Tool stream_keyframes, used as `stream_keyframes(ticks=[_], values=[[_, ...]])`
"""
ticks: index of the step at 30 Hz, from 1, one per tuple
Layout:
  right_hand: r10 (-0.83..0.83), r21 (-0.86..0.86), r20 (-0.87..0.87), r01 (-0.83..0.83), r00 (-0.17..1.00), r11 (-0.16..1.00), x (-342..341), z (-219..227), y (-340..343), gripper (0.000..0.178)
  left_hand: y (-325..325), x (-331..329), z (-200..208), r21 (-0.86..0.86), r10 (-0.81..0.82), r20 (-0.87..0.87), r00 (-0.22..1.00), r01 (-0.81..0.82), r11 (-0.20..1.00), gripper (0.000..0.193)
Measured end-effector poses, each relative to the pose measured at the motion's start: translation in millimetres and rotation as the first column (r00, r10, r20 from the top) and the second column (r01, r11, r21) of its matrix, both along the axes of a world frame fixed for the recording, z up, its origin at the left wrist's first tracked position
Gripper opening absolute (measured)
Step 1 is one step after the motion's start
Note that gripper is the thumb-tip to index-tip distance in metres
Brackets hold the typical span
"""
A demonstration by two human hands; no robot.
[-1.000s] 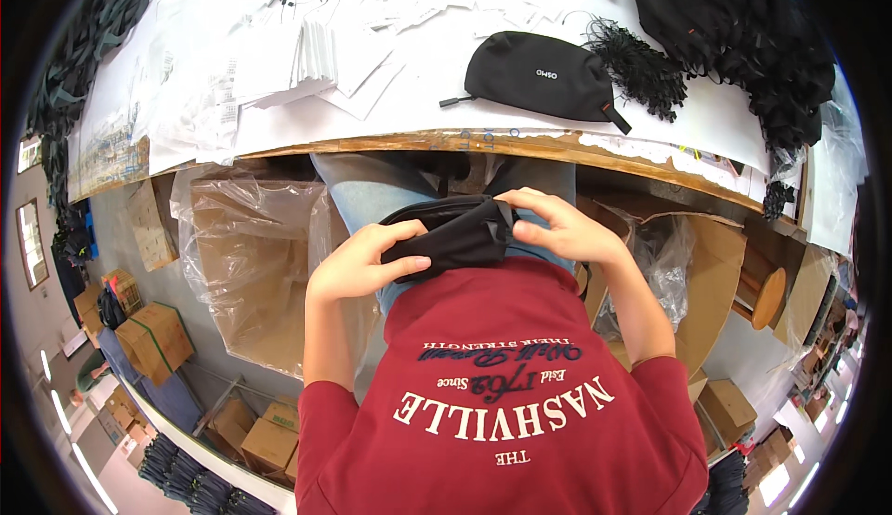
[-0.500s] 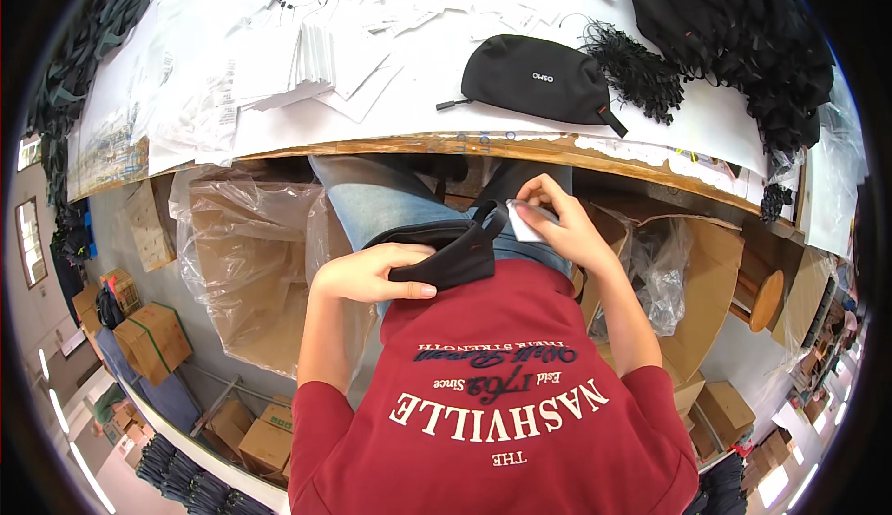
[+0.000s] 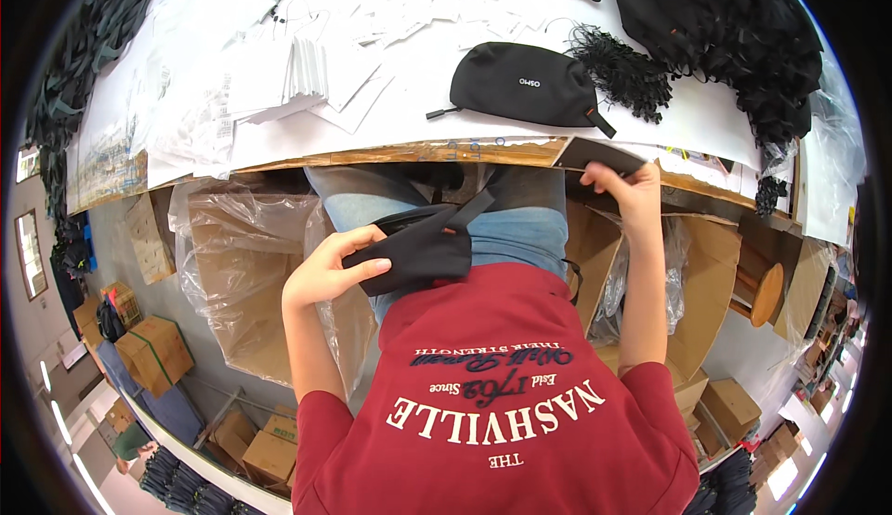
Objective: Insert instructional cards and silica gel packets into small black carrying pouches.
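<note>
Black pouch (image 3: 423,264) sits on the near side of the desk (image 3: 372,154), below its front edge, above the lap and against the red shirt (image 3: 483,310). Its mouth gapes and a strap (image 3: 476,206) stands up at its right end. The left hand (image 3: 327,269) is clamped on the pouch's left end, thumb on the outer face and fingers at the rim. The right hand (image 3: 632,185) pinches a flat dark panel (image 3: 599,153) between thumb and fingers, right at the desk's front edge and well apart from the pouch; whether the panel touches the desk I cannot tell.

By its looks, the pouch should be light and soft, a cloth body that folds where it is pressed and keeps little shape on its own. It does not seem fragile, and the fabric probably grips well. The rim at either end looks the best hold, since squeezing mid-wall would likely collapse the mouth; the strap would suit a quick lift. The panel seems thin, stiffer and smoother, so a firm pinch near one edge should keep it from slipping. On the desk, near its front edge, lies a similar pouch (image 3: 522,87), fuller and flatter-sided.
</note>
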State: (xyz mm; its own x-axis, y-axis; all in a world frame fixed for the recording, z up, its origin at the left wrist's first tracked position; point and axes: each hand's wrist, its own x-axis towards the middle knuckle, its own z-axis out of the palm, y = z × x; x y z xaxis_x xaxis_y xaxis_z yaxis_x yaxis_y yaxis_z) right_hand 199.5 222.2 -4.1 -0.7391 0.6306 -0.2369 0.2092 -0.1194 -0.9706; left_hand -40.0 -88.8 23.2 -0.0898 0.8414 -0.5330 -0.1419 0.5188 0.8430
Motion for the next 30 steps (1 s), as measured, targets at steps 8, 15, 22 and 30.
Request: stream_keyframes(ticks=[8,15,22,30], values=[[-0.508,-0.850,0.023,0.284,0.861,0.443,-72,-31,-52,0.030,40,36,26,0.050,-0.146,-0.300,0.943,0.168,0.985,0.020],[-0.456,-0.522,-0.053,0.365,0.888,0.771,-78,-25,-66,0.020,42,39,24,0.155,-0.134,-0.386,0.913,0.207,0.966,0.019],[-0.232,0.466,-0.139,0.270,0.963,0.842,-48,-35,-26,0.016,46,32,31,0.043,-0.063,-0.420,0.905,0.089,0.995,0.021],[0.132,0.547,0.034,-0.129,0.991,0.827,-47,16,-33,0.039,78,30,17,0.114,-0.132,-0.815,0.564,0.380,0.918,0.019]])
